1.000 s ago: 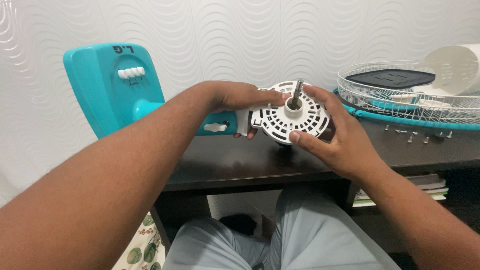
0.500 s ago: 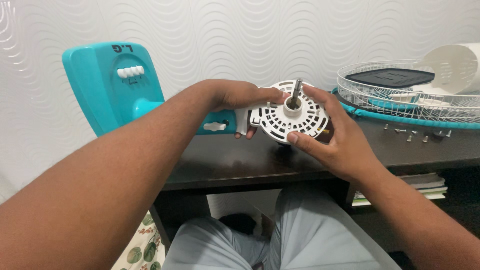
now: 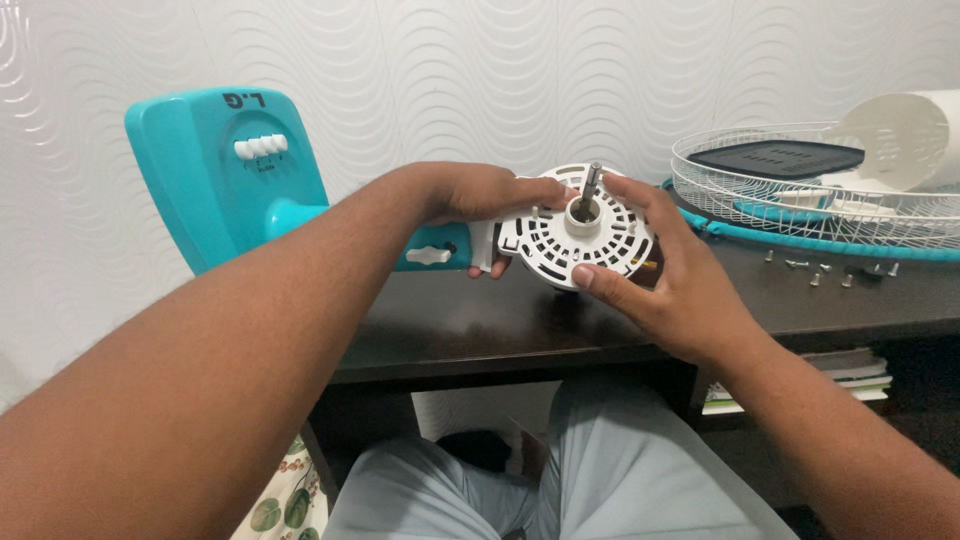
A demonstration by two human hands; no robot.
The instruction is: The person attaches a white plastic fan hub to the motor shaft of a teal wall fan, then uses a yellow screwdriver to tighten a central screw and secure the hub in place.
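Both hands gripped a round white plastic motor cover (image 3: 575, 240), slotted like a grille, with a metal shaft (image 3: 591, 180) rising from its centre, held just above a dark wooden table (image 3: 480, 325). The left hand (image 3: 475, 195) closed its fingers on the rear edge; the right hand (image 3: 665, 275) pinched the front rim. A smooth teal fan base (image 3: 225, 170) lay left, and a white wire guard (image 3: 800, 190) and small screws (image 3: 825, 270) right.

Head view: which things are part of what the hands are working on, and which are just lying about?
In hand:
left hand
right hand
white vented motor cover
metal shaft
teal fan body

Lying about:
wire fan guard
loose screws
dark table
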